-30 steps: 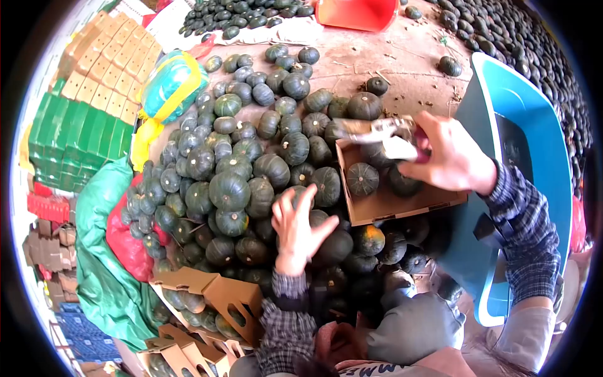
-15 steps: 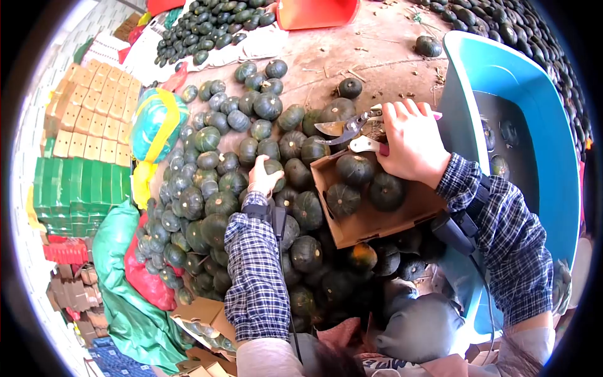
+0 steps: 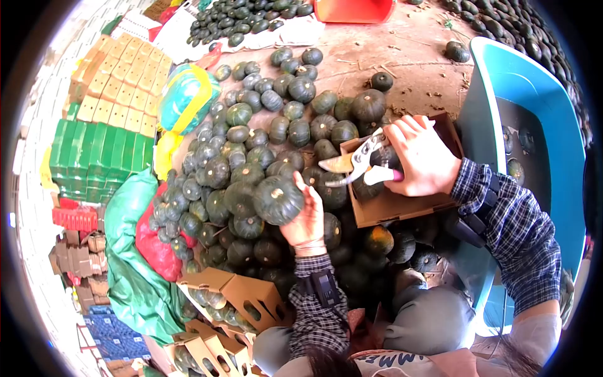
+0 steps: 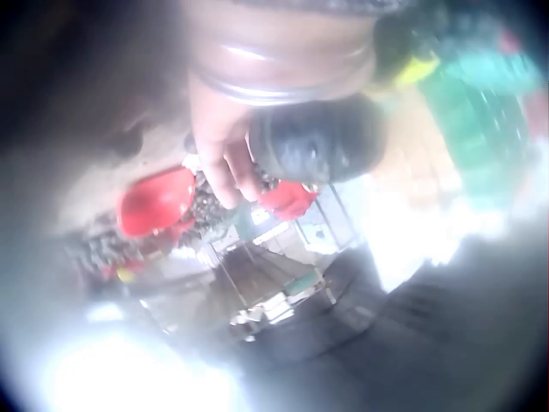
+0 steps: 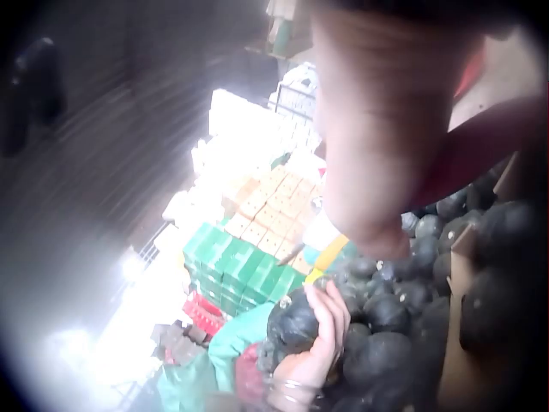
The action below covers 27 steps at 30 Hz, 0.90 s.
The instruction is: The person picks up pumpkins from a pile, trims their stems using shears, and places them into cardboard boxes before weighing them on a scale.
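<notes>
In the head view my left hand (image 3: 305, 220) holds a dark green pumpkin (image 3: 278, 200) raised above the pumpkin pile; the right wrist view shows the same pumpkin (image 5: 293, 321) with fingers round its side. The left wrist view is blurred, with the pumpkin (image 4: 317, 139) against the palm. My right hand (image 3: 422, 157) grips pruning shears (image 3: 359, 161) by pale and dark pink handles, their blades parted and pointing left. Beneath that hand is an open cardboard box (image 3: 402, 210) with pumpkins inside, partly hidden by the hand and shears.
A big blue tub (image 3: 480, 125) stands at the right with a few pumpkins inside. Packed cartons (image 3: 242, 292) sit at the lower left, beside a green sheet (image 3: 129, 239) and a red sack (image 3: 154, 248). Stacked green boxes (image 3: 100, 157) are farther left. A red scoop-shaped container (image 3: 355, 9) lies at the top.
My left hand has lifted a pumpkin out of the pile and turned to bring it nearer. The right hand still grips the shears over the box. The head view has also shifted.
</notes>
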Motion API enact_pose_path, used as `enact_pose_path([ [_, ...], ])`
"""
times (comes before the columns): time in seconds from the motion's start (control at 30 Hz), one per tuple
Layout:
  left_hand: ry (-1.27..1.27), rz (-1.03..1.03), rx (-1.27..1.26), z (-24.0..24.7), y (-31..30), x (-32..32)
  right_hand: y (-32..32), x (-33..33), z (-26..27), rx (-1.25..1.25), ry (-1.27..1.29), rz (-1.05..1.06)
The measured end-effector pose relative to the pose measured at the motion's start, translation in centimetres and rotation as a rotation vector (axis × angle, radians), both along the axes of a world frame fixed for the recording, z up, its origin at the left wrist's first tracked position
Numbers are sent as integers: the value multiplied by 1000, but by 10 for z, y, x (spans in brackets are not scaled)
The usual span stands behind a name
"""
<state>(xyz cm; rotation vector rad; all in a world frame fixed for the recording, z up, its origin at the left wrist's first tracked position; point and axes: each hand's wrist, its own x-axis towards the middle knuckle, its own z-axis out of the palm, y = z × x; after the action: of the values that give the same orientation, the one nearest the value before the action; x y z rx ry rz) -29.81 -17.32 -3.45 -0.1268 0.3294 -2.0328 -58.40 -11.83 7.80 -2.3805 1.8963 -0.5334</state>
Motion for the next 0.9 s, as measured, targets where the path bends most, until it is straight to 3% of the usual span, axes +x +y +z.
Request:
enact_pose_path([
  [0.03,19,-4,25,-10,6,0,4,6,0,-12,-24,47],
  [0.07,-122,37,-9,-12,15,-4,7,10,-3,-46,-29,79],
  [0.2,-13,-39,-124,-9,31,-23,10,22,-8,-94,-29,103],
  [0.27,-198,58,-199,0,38,-38,10,23,-7,-85,-52,103],
  [0.3,-245,55,-79,12,41,-45,11,24,-6,-60,-78,103],
  [0.37,-251,19,-211,16,45,-49,10,22,-8,-83,-63,89],
  [0.47,-348,-1,-141,22,50,-56,10,20,-8,-70,-27,94],
  [0.57,-265,-15,-110,34,56,-65,8,18,-8,-114,-30,119],
  [0.8,-410,-26,-112,43,57,-57,7,16,-5,-92,-63,112],
  [0.9,-344,-59,-123,49,62,-56,5,15,-7,-113,-67,133],
])
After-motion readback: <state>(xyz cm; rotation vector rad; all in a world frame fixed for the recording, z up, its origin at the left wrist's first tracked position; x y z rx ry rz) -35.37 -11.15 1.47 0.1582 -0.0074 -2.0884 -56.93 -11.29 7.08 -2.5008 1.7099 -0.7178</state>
